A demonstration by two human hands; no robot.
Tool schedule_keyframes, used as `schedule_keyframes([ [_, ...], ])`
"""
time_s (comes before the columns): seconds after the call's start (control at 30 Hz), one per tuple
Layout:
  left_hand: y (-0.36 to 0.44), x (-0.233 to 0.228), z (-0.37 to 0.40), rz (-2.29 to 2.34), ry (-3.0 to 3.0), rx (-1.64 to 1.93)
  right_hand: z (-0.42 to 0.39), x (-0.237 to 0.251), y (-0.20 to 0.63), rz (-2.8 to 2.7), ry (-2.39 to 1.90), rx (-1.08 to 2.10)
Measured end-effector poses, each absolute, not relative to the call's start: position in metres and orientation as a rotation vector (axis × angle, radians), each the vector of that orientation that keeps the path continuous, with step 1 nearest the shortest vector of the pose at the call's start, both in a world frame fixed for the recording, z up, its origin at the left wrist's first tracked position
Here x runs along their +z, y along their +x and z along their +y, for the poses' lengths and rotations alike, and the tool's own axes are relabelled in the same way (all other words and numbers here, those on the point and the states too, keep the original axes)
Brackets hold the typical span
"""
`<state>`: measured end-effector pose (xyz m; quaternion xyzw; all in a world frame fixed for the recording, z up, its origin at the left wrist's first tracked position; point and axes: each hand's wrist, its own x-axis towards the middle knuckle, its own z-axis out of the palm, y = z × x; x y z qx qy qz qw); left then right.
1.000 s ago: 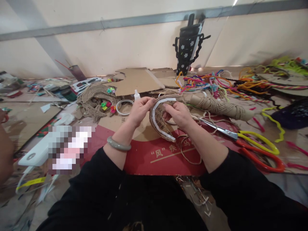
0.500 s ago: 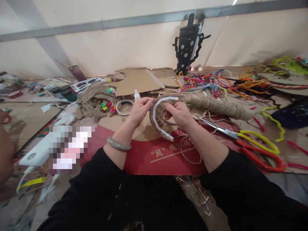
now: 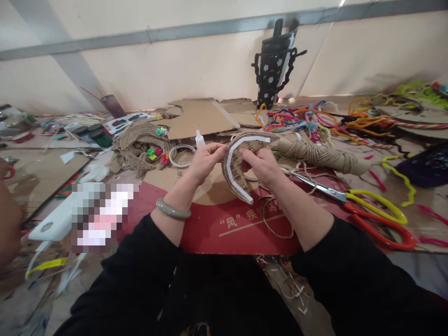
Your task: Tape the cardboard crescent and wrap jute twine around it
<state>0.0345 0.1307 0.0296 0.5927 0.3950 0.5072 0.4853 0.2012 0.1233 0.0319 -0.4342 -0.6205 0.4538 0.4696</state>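
Observation:
Between my hands is a curved, crescent-like cardboard piece (image 3: 241, 173) with printed writing on it, twine along its outer edge and a strip of white tape (image 3: 231, 170) following the curve. My left hand (image 3: 209, 161) pinches its upper left edge between thumb and fingers. Closed on its inner side is my right hand (image 3: 261, 163), the fingertips partly hidden behind the cardboard. A loose loop of twine (image 3: 275, 233) lies below my right hand on the red printed board (image 3: 210, 235). Just beyond my left hand stand a white-tipped glue bottle (image 3: 199, 138) and a tape roll (image 3: 171, 156).
Large scissors (image 3: 350, 196) with yellow and red handles lie at right, near a twine-wound tube (image 3: 315, 154). Colourful pipe cleaners (image 3: 311, 121) and a black tumbler (image 3: 269, 70) stand behind. At left are a white power strip (image 3: 58, 217) and another person's arm (image 3: 9, 219).
The curved cardboard piece has shifted slightly right and turned a little in my hands. My right hand has moved slightly right with it; my left hand keeps its pinch.

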Motion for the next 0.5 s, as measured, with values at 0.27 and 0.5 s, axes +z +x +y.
schedule_keyframes([
  [0.27, 0.0338, 0.0294, 0.1302, 0.989, 1.517, 1.263, 0.1229, 0.0329, 0.2039, -1.656, -1.038, 1.073],
  [0.5, 0.0347, 0.0298, 0.1293, 0.952, 1.442, 1.201, 0.1257, 0.0269, 0.2046, -1.638, -1.088, 0.995],
])
